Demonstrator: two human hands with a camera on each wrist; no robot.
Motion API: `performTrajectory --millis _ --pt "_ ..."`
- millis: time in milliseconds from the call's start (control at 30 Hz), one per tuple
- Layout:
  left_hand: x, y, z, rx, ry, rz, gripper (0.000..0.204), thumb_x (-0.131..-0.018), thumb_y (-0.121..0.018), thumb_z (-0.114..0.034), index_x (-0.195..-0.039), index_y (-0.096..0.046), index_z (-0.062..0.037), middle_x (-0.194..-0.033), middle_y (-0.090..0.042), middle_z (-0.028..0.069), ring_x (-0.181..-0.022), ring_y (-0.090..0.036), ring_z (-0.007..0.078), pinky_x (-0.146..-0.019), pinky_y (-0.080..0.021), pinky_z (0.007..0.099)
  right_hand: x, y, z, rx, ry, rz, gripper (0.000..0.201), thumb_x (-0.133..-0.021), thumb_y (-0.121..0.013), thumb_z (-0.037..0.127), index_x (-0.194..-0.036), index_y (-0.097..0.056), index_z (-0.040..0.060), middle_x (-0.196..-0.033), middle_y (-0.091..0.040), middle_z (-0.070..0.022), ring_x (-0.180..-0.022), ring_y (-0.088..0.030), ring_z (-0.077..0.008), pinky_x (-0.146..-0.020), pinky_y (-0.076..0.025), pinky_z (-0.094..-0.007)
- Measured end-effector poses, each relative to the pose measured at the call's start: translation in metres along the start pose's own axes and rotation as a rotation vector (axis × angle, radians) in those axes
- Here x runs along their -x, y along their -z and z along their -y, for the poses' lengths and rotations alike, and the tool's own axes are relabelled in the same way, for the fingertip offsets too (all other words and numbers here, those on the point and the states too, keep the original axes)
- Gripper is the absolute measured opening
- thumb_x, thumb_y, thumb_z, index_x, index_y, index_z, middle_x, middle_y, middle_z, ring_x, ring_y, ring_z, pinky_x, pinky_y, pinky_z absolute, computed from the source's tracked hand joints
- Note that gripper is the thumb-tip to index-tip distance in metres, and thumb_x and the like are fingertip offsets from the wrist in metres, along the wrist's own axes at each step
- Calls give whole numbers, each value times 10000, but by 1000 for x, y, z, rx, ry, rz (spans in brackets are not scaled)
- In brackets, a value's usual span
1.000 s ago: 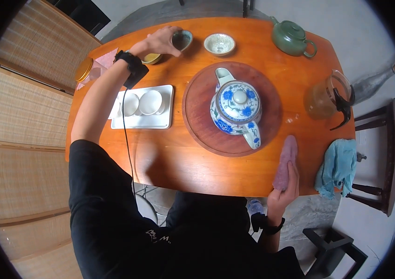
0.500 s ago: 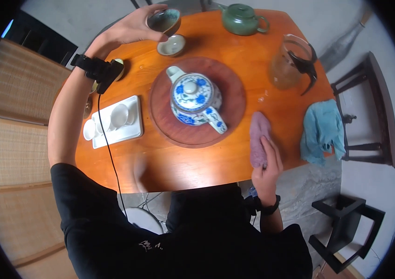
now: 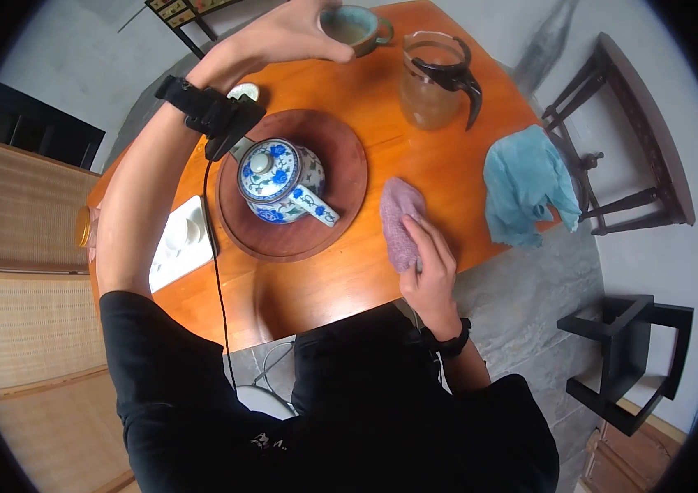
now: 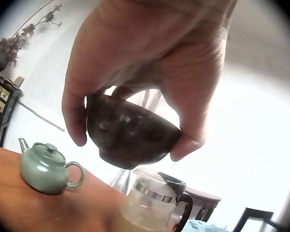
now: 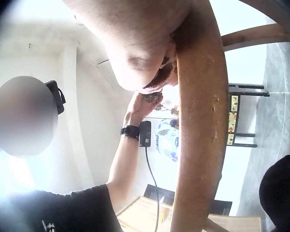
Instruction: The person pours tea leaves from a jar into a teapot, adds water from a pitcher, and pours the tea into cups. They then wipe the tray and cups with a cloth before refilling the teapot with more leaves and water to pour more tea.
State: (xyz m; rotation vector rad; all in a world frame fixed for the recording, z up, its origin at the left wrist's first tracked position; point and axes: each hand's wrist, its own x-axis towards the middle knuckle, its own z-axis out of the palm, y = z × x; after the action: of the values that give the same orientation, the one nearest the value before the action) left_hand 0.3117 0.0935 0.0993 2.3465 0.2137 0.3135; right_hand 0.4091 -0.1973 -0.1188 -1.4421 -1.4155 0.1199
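At the top of the head view, the left hand (image 3: 295,34) is gripping a dark bowl (image 4: 130,133) above the glossy orange-brown bench (image 3: 316,292). The right hand (image 3: 431,263) is holding a mauve cloth (image 3: 402,218) on the bench, right of the round board (image 3: 346,164). Woven screens (image 3: 28,316) are lining the left; a black stool (image 3: 625,357) is standing lower right on the grey floor (image 3: 522,329).

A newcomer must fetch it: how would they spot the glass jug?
On the orange wooden table, find the round board. The glass jug stands off its right side, beyond the pink cloth. Unlike the flowered teapot on the board, it is see-through, with a dark curved handle.
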Motion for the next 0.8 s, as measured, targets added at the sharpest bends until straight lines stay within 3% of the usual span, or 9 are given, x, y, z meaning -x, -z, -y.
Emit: performTrajectory --millis 133,233,333,367,467,667,800 --pt "-14 -7 -22 -207 197 45 669 -681 -826 -264 -1203 -572 68 -1102 -658 162 -1030 -599 197 -909 -473 333 -1 2 0 -6 31 -7 504 -672 -497 -24 -1162 -613 -25 -1140 -601 -235 -1033 -606 -408 -924 -488 -426" --pt "-26 -13 -31 -425 393 -4 653 -660 -823 -286 -1151 -586 73 -1034 -655 203 -991 -613 262 -858 -492 374 0 1 -2 9 53 -9 510 -665 -498 -27 -1162 -612 -26 -1130 -600 -240 -1023 -609 -409 -911 -496 -427" --pt "-34 -16 -23 -647 331 -84 675 -641 -825 -347 -1102 -589 85 -983 -641 228 -945 -611 331 -822 -498 414 2 3 -3 9 50 -15 519 -653 -501 -35 -1161 -612 -26 -1116 -600 -243 -1011 -611 -412 -897 -504 -430" --pt "-38 -14 -18 -615 297 -36 727 -625 -825 -390 -1102 -579 100 -984 -632 242 -928 -603 362 -822 -496 426 4 3 -5 0 51 -22 522 -649 -502 -38 -1159 -613 -26 -1110 -601 -243 -1007 -612 -412 -893 -506 -430" --pt "-43 -15 -22 -530 330 -23 713 -636 -825 -356 -1109 -570 114 -999 -630 256 -947 -606 374 -834 -500 425 3 4 -5 -15 59 -37 523 -639 -504 -45 -1150 -616 -29 -1097 -601 -246 -998 -614 -416 -887 -509 -434" --pt "-52 -29 -35 -722 535 -41 659 -660 -810 -281 -1136 -571 108 -1031 -646 245 -988 -626 349 -844 -510 421 5 4 -6 -4 75 -37 513 -641 -511 -38 -1143 -615 -34 -1104 -598 -252 -993 -613 -423 -889 -507 -445" --pt "-49 -31 -40 -703 539 -23 651 -657 -810 -285 -1161 -585 61 -1024 -657 237 -987 -635 342 -850 -513 413 4 5 -6 -14 75 -33 509 -646 -513 -34 -1144 -614 -34 -1112 -599 -251 -993 -613 -422 -895 -505 -448"
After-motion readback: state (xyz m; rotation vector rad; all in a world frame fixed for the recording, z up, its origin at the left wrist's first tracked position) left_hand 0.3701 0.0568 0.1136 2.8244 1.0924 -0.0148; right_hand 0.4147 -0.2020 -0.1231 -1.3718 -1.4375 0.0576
